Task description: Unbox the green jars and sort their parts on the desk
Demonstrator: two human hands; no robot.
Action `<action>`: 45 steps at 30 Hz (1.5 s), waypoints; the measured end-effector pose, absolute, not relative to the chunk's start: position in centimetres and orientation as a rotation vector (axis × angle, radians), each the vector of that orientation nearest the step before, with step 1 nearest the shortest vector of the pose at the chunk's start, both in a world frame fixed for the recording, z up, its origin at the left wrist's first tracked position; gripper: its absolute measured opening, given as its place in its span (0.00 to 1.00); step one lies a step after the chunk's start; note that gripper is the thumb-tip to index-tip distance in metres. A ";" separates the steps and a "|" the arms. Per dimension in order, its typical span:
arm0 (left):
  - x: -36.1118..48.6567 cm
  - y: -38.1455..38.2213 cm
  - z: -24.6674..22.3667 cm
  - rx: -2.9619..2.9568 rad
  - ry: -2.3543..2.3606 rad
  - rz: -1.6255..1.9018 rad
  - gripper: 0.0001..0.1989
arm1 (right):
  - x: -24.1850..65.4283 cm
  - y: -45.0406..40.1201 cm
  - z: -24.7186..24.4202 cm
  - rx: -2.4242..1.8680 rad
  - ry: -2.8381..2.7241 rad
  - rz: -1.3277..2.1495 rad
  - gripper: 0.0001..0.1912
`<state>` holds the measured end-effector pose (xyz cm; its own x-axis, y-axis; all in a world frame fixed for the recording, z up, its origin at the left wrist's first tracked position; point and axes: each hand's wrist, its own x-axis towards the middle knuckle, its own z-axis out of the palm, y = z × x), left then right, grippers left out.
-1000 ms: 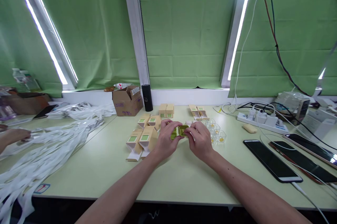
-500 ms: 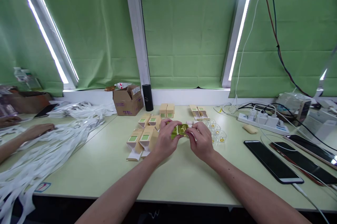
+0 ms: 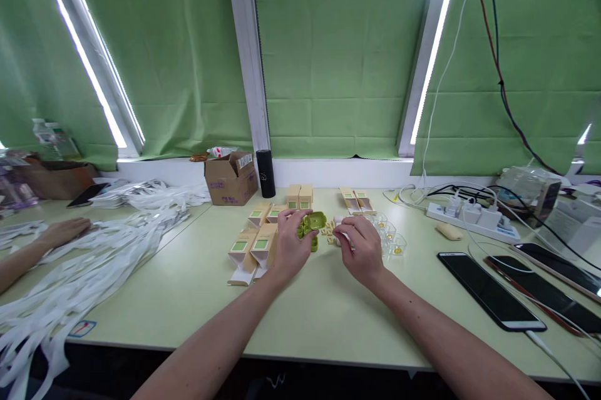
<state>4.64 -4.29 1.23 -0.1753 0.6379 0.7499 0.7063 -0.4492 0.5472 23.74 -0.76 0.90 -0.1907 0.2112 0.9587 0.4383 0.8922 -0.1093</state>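
My left hand (image 3: 292,245) grips a small olive-green case (image 3: 315,220) with hollow compartments, its fingers and thumb closed round the left side. Just to the right, my right hand (image 3: 365,248) is closed in a pinch, apart from the case; whatever its fingertips hold is too small to make out. Between the hands, small yellowish pieces (image 3: 329,232) lie on the table. Clear plastic cups (image 3: 397,245) with yellow bits inside stand beyond my right hand. Cream boxes with green labels (image 3: 242,247), some with flaps open, are grouped left of my left hand.
More cream boxes (image 3: 299,195) stand at the back, near a black cylinder (image 3: 265,173) and a cardboard carton (image 3: 230,179). Phones (image 3: 491,290), cables and a power strip (image 3: 474,221) occupy the right. White straps (image 3: 122,256) and another person's hand (image 3: 68,231) are at left.
My right hand has drawn away from the green case, slightly rightward. The case has shifted a little left in my left hand, and the yellowish pieces now show between my hands.
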 end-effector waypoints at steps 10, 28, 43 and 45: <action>4.1 -4.3 1.7 -1.807 -1.671 -1.786 0.11 | 22.7 1.2 0.2 -0.947 -2.271 -0.205 0.10; 3.5 -3.6 1.4 -1.766 -1.703 -1.703 0.02 | 21.2 2.8 0.3 -0.975 -2.288 -0.303 0.09; 2.2 -2.4 2.4 -1.634 -1.810 -2.979 0.26 | 24.0 -2.8 -1.4 -0.844 -2.500 0.036 0.07; 2.4 -2.5 2.6 -1.658 -1.754 -3.080 0.27 | 24.1 -2.6 -1.2 -0.841 -2.514 0.041 0.07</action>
<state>2.35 -2.49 2.61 -0.4085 0.8750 0.2599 -0.2228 -0.3717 0.9012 24.12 -2.64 -1.21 -0.6927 0.5736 0.4372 0.5589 0.8101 -0.1772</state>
